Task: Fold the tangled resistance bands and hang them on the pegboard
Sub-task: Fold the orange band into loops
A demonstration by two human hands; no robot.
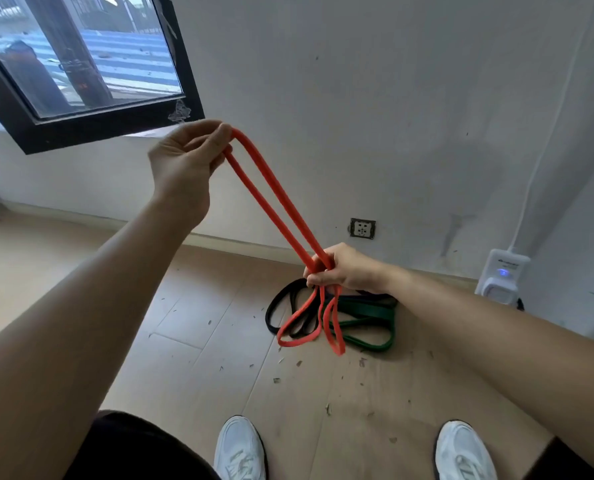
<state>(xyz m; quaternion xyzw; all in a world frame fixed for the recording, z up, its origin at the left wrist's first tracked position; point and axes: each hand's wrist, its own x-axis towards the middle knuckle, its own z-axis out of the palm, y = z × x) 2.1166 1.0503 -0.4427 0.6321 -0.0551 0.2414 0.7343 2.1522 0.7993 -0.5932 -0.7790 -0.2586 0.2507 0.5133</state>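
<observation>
Head view, left hand (184,164) pinching red band (274,202) top, right hand (340,268) gripping its strands lower

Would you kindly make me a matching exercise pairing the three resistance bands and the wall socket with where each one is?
Things:
1. red band
2. black band
3. green band
4. wall socket

Places:
A. low on the wall
B. on the floor, left part of the pile
C. held between the left hand and right hand
D. on the floor, right part of the pile

Pairs: 1-C, 2-B, 3-D, 4-A
</observation>
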